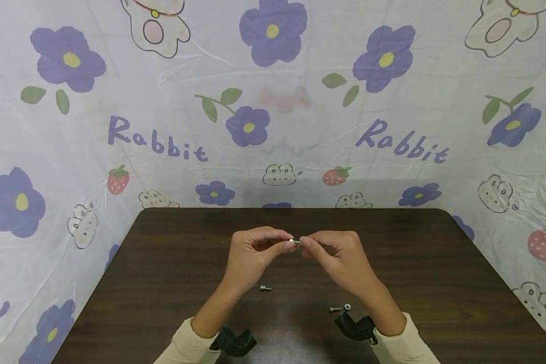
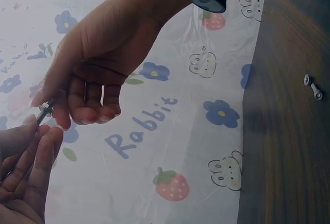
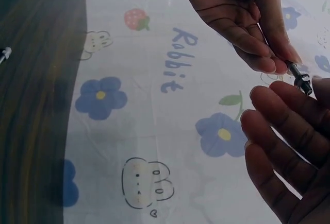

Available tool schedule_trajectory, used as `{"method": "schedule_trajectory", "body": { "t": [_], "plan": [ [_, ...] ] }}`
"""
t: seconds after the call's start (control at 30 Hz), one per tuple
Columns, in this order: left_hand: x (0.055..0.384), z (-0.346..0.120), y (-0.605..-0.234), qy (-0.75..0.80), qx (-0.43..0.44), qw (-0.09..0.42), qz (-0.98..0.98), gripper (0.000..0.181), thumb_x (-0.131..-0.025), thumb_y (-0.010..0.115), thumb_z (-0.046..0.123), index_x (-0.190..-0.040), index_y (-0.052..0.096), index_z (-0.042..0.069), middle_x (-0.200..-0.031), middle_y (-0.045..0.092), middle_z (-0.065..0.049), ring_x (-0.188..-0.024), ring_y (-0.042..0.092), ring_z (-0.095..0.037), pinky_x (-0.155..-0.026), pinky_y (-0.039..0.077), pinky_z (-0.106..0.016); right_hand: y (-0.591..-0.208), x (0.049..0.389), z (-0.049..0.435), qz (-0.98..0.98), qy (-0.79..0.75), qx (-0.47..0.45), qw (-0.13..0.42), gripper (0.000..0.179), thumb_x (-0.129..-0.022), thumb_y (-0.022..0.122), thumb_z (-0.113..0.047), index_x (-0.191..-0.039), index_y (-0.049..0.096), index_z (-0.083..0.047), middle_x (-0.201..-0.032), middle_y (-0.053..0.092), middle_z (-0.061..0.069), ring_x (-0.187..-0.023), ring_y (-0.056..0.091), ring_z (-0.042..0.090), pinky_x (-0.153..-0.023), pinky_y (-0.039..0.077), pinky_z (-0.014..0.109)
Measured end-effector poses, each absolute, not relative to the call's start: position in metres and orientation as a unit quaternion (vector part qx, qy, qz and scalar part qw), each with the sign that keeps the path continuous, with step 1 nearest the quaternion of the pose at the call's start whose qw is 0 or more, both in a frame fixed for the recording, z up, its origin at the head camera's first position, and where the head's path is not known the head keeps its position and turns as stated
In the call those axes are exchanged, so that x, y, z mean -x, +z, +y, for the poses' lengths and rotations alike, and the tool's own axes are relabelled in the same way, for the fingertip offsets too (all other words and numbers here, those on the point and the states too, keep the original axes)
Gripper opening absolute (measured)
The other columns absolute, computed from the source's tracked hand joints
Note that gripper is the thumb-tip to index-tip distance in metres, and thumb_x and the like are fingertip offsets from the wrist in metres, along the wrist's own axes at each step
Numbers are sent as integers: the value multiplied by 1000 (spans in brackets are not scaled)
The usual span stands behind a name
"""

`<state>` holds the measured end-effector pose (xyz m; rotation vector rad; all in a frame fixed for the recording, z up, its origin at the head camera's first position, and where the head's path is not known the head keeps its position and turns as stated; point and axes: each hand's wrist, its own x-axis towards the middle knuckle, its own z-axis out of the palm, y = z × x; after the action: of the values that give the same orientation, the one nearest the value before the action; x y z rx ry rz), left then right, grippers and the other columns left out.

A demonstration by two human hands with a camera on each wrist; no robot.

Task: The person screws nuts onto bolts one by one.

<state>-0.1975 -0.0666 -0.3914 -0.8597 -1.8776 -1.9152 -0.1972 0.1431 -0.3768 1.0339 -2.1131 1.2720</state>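
Note:
A small metal bolt (image 3: 294, 69) is held up between both hands, above the table in the head view. My left hand (image 1: 250, 253) pinches its one end between thumb and fingertips. A shiny nut (image 3: 301, 81) sits round the shank towards the other end, where threads show. My right hand (image 1: 341, 255) has thumb and forefinger at the nut and that threaded end; its other fingers are loosely bent. In the left wrist view the right hand (image 2: 98, 74) comes from above and the left hand (image 2: 26, 167) from the lower left, fingertips meeting around the bolt.
A loose bolt (image 1: 266, 288) lies on the dark wooden table (image 1: 173, 293) below the left hand. Near the right wrist lie another bolt (image 1: 334, 309) and a loose nut (image 1: 347, 307). A patterned cloth (image 1: 300, 126) hangs behind the table and down its sides.

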Motion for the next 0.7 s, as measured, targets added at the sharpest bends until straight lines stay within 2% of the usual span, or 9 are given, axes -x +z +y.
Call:
{"method": "schedule_trajectory", "body": {
  "t": [0.07,0.17,0.3,0.47,0.7],
  "plan": [
    [197,-67,-391,-670,299,161,-660,9,-87,79,6,-96,79,3,-89,77,-7,-76,75,-24,-67,63,-39,-377,197,143,-771,465,-368,231,21,-95,67,3,-87,77,-13,-75,73,-5,-69,71,13,-65,58,22],
    [197,-67,-392,-669,297,163,-662,8,-88,79,6,-96,79,3,-89,77,-7,-76,75,-24,-67,63,-39,-376,196,143,-772,469,-363,229,17,-93,70,2,-101,76,-12,-79,74,-4,-69,71,12,-64,58,22],
    [198,-68,-392,-667,294,168,-664,8,-88,78,4,-96,79,2,-89,76,-8,-76,75,-24,-66,63,-35,-376,197,146,-761,471,-378,239,34,-85,79,3,-116,73,-10,-90,76,0,-74,72,10,-66,59,21],
    [199,-68,-392,-668,291,167,-664,10,-89,78,6,-97,78,0,-90,76,-7,-76,74,-24,-65,63,-35,-375,198,145,-743,470,-399,260,41,-77,83,9,-114,73,-6,-94,77,6,-77,73,14,-66,60,23],
    [199,-68,-393,-675,301,159,-655,9,-89,78,6,-98,79,3,-91,76,-8,-77,75,-24,-67,63,-43,-375,199,145,-732,474,-409,269,32,-77,82,11,-104,77,-5,-94,76,4,-75,70,12,-63,59,22]
  ]
}}
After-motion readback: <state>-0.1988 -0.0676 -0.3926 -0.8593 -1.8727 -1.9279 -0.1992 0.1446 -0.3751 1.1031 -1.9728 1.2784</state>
